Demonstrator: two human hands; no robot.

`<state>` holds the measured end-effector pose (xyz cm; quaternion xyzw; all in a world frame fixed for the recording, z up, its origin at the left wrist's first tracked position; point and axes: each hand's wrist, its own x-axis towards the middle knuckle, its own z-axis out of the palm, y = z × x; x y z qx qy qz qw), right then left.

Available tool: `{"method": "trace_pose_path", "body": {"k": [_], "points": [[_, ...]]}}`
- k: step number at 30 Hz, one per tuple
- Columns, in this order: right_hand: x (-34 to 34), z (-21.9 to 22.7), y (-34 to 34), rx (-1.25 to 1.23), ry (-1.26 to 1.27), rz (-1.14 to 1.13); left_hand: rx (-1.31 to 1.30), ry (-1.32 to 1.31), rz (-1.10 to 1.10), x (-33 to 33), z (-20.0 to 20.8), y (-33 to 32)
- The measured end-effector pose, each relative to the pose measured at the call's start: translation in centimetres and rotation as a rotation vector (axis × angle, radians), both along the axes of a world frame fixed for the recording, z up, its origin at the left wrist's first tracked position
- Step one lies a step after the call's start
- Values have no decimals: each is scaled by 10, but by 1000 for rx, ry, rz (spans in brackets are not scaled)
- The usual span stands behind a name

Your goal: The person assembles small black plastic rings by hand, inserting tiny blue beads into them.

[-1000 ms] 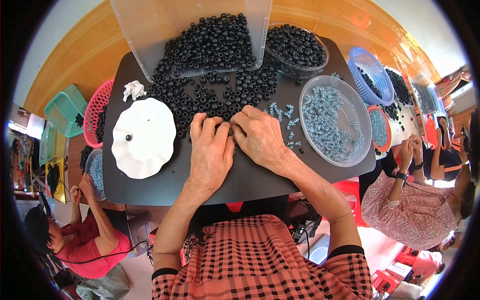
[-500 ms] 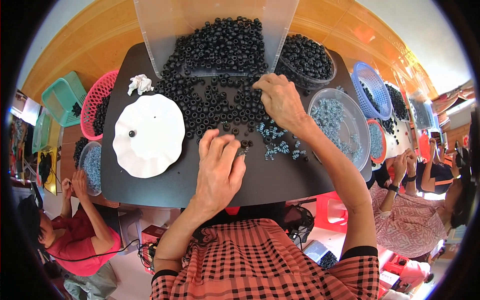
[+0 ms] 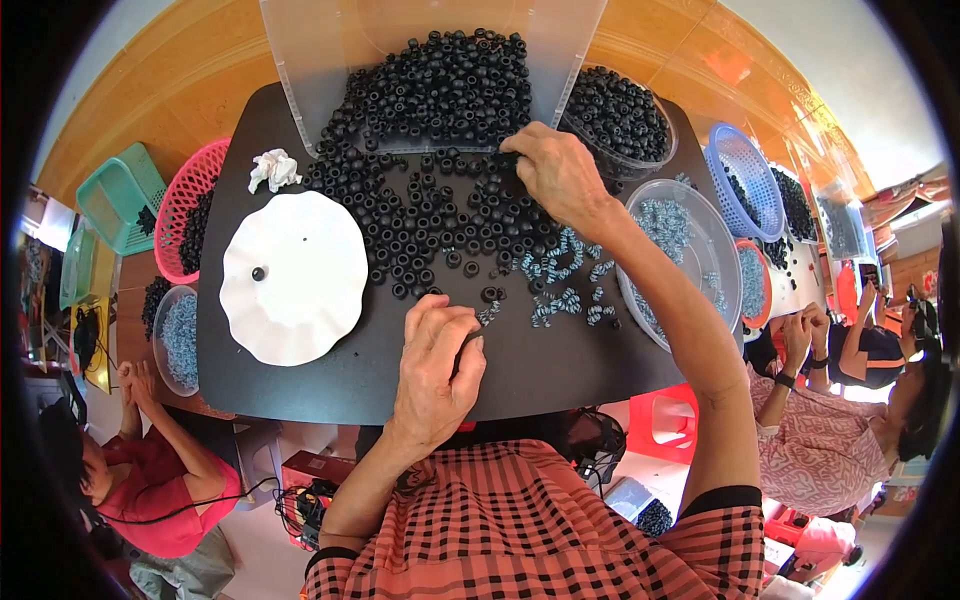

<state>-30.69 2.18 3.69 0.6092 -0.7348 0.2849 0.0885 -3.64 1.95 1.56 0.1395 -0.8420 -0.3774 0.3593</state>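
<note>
Round black beads (image 3: pixel 410 225) with holes lie spread over the dark table, spilling from a heap (image 3: pixel 440 90) in a clear tub tipped on its side. My right hand (image 3: pixel 560 175) reaches to the beads by the tub's front edge, fingertips pinched; what is between them is hidden. Close to the table's near side, my left hand (image 3: pixel 435 360) hovers with fingers curled together and thumb near them; its grip is hidden from above. Small blue-and-white striped coil-like pieces (image 3: pixel 555 305) lie loose between my hands. Beyond my left fingertips sits one black bead (image 3: pixel 489 294) beside a striped piece.
A white wavy-edged plate (image 3: pixel 295 330) with one bead stands at left, crumpled tissue (image 3: pixel 274 170) behind it. At right are a clear bowl (image 3: pixel 732 270) of striped pieces and a clear container (image 3: pixel 615 115) of black beads. Other people (image 3: pixel 195 480) sit at both sides.
My left hand has drawn back toward me from the loose beads, and its fingers have come closer together. My right hand has moved slightly farther up toward the tub. More striped pieces show near my right forearm.
</note>
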Motion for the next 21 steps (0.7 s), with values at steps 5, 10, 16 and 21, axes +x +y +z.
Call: {"method": "trace_pose_path", "body": {"k": [5, 10, 16, 21], "points": [[4, 3, -2, 25, -74, 28, -49, -11, 8, 0, 2, 1], [-1, -1, -2, -34, -65, -20, -42, -11, -13, 0, 1, 1], [0, -1, -12, 79, 15, 83, -41, -9, -11, 0, -1, 1], [3, 3, -17, 269, 0, 24, -35, -9, -25, 2, -2, 1]]}}
